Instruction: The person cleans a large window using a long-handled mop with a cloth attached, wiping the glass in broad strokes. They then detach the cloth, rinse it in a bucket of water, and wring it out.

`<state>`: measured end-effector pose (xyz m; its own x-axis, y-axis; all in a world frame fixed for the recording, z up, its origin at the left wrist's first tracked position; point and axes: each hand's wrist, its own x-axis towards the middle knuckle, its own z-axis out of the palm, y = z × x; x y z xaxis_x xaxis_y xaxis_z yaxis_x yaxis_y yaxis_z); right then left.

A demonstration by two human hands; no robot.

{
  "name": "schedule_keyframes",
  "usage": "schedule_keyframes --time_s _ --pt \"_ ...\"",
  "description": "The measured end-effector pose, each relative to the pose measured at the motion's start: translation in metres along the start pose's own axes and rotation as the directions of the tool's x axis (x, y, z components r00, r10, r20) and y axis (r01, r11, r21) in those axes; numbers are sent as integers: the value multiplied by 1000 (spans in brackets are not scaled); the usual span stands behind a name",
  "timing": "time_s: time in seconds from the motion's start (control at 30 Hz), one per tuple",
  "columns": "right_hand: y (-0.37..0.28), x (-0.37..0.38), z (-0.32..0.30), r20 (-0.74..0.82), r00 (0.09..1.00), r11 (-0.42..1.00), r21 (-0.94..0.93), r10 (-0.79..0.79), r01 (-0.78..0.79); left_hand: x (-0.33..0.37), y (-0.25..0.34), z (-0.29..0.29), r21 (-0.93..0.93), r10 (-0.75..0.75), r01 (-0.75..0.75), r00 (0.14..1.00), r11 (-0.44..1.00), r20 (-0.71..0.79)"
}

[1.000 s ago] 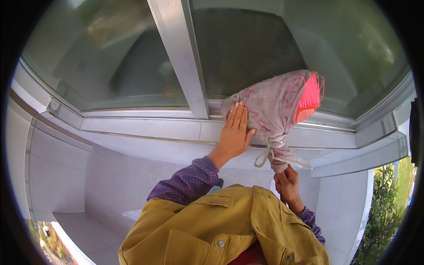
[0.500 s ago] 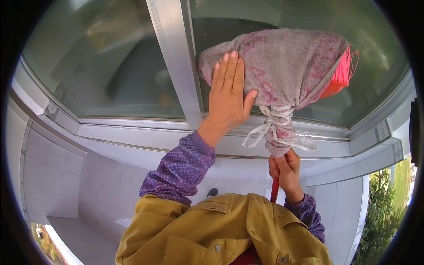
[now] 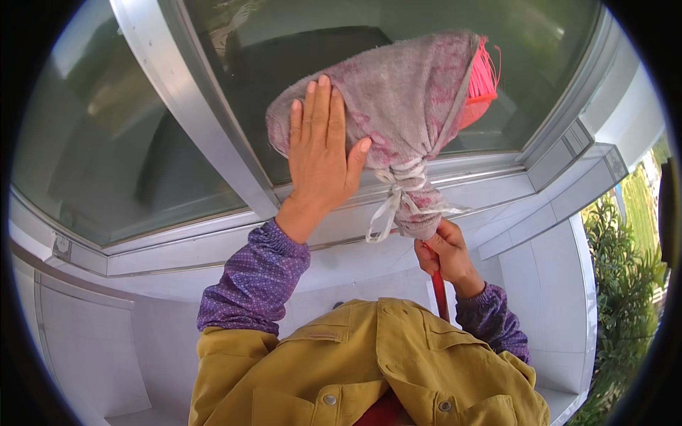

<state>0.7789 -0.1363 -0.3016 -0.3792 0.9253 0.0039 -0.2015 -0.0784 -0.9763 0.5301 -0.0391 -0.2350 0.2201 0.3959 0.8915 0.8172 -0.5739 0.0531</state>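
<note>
A broom wrapped in a grey cloth [image 3: 398, 92] with faded pink patches is held up in front of a window. Its pink bristles [image 3: 483, 74] and a bit of orange-red head poke out at the right. White strips [image 3: 406, 177] bind the cloth around the neck. My left hand [image 3: 320, 149] lies flat on the cloth's left part, fingers stretched out. Just below the binding, my right hand [image 3: 446, 252] is wrapped round the red broom handle [image 3: 440, 295], which runs down toward my body.
Behind the broom are glass panes [image 3: 284, 57] split by a silver metal frame post [image 3: 185, 99]. A white tiled ledge [image 3: 341, 252] runs below the window. Green shrubs [image 3: 618, 284] grow outside at the right.
My view has turned, so the window post now leans more. Broom and both hands appear farther left in the picture, the broom tilted slightly. Both hands keep their places on it.
</note>
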Motion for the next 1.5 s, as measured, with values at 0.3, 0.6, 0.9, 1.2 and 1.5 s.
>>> schedule_keyframes --time_s 0.3,0.6,0.9,1.2,1.5 --pt "51 13 -38 -95 994 949 316 49 -16 23 24 64 174 175 -200 973 964 152" --pt "79 -88 -75 -351 866 919 297 356 -257 -58 90 148 -214 212 -120 848 969 486" --pt "-44 -23 -149 -394 882 966 -98 -258 239 159 139 141 42 517 -518 855 854 46" --pt "59 -24 -173 -350 893 922 357 282 -151 76 148 217 -2 559 -638 673 770 485" --pt "35 -132 -186 -334 832 889 44 444 -456 -4 160 167 -267 383 -292 485 918 786"
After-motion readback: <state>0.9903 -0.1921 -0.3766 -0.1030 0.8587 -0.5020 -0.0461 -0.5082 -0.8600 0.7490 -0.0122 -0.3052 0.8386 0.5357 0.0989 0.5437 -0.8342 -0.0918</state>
